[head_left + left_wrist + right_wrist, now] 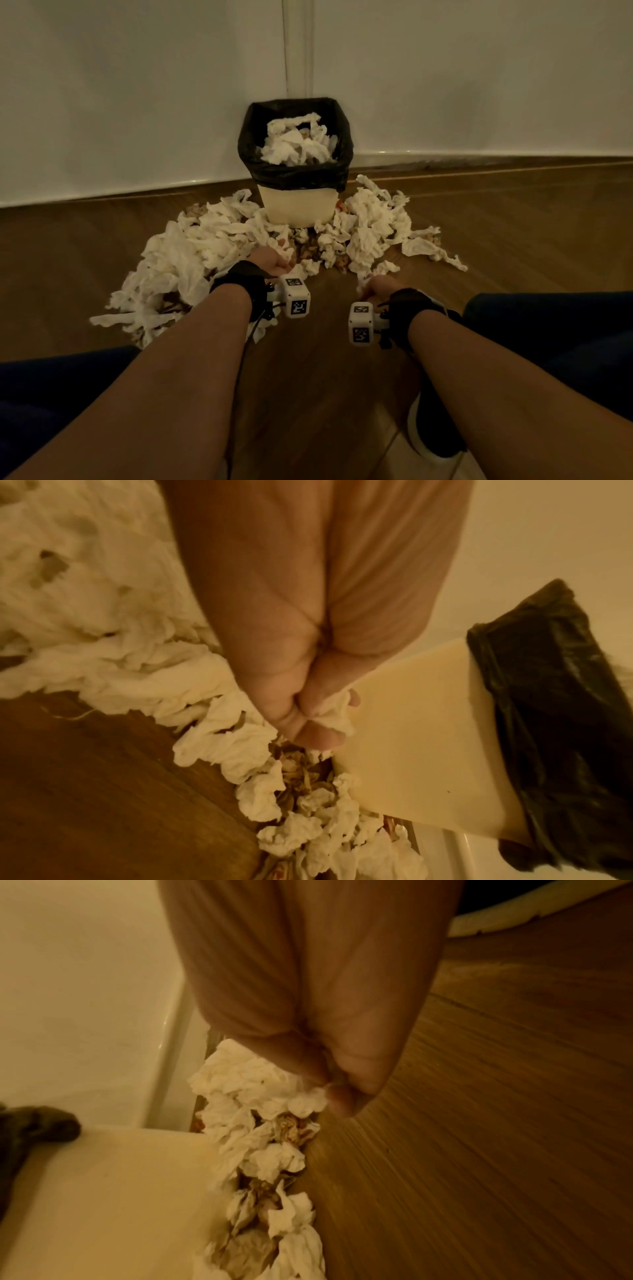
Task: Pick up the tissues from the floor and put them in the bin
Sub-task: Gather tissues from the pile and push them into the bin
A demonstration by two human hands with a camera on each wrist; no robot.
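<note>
Both forearms reach from the near edge toward a spread of crumpled tissues [191, 253] on the wooden floor [513, 233]. Individual tissues cannot be counted; they form two heaps joined by a thin band, the whole spread running left to right in front of one bin [296, 205]. Left heap: larger, extending near-left. Left hand [274, 262]: fingers curled, thumb pressed against them, clamped on a tissue wad [334, 715] at the right edge of that heap. Bin: cream body, black liner [294, 174] folded over the rim, standing upright at the far wall corner, with tissues piled inside. Right hand [378, 286]: fingers closed on a tissue scrap [308, 1096] at the near edge of the right heap [373, 222].
</note>
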